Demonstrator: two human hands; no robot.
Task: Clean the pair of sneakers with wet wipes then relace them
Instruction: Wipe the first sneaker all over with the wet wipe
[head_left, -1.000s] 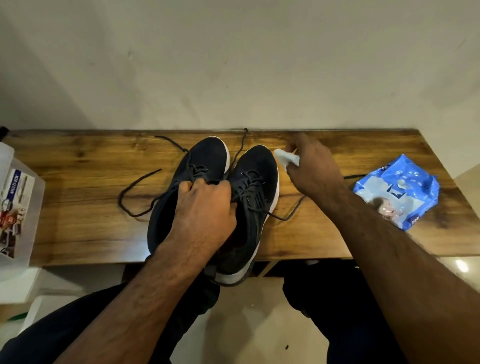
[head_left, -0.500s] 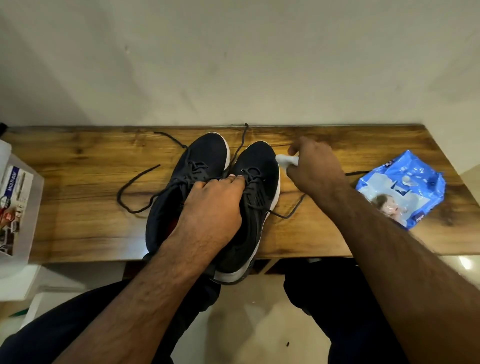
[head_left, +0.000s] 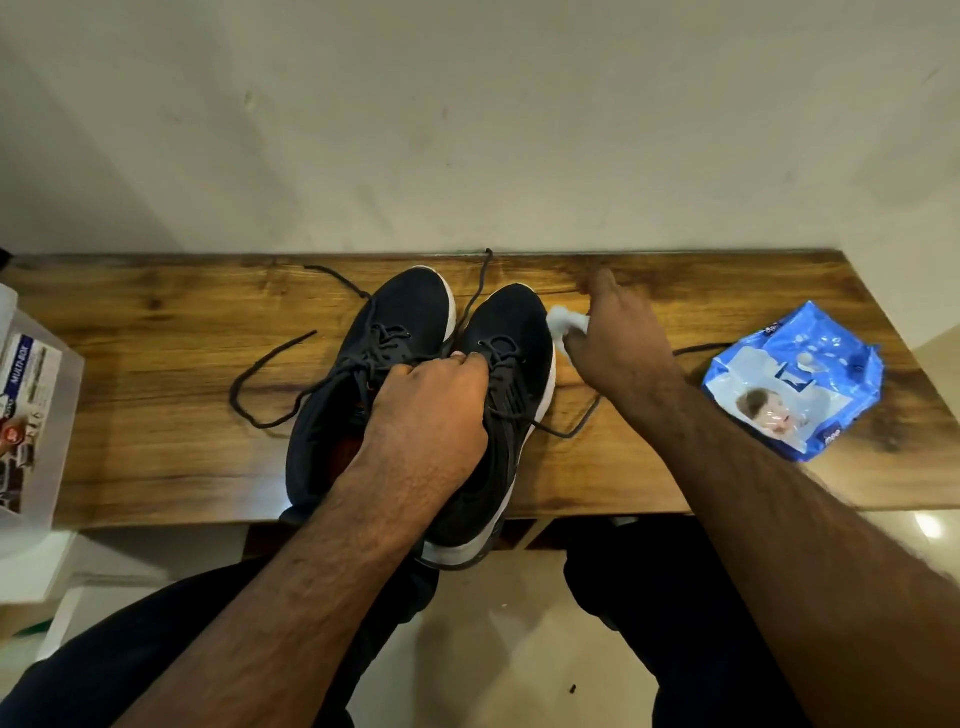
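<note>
Pair of dark sneakers sat side by side on the wooden desk (head_left: 156, 364), toes toward the wall, heels overhanging the near edge. Left sneaker (head_left: 400, 317) and right sneaker (head_left: 511, 332) touched along their inner sides. Both had white soles and were laced, with loose lace ends (head_left: 270, 364) trailing out over the desk to the left of the left sneaker and more running off to the right of the right sneaker.

Left hand (head_left: 431, 410) rested on top of the pair at the tongue area, fingers curled down over the laces where the two sneakers met; couldn't tell whether it actually pinched a lace.

Right hand (head_left: 618, 343) was just right of the right sneaker's toe, gripping a bunched white wet wipe (head_left: 566, 322) and holding it against the white sole edge at the sneaker's outer side. Index finger stuck out toward the wall, the rest wrapped round the wipe.

Blue wet wipes pack (head_left: 795, 379) lay flat on the desk, well to the right of the sneakers, apart from the right hand.

Clear plastic box (head_left: 31, 415) with a printed label stood at the desk's left end, far left of the sneakers.
</note>
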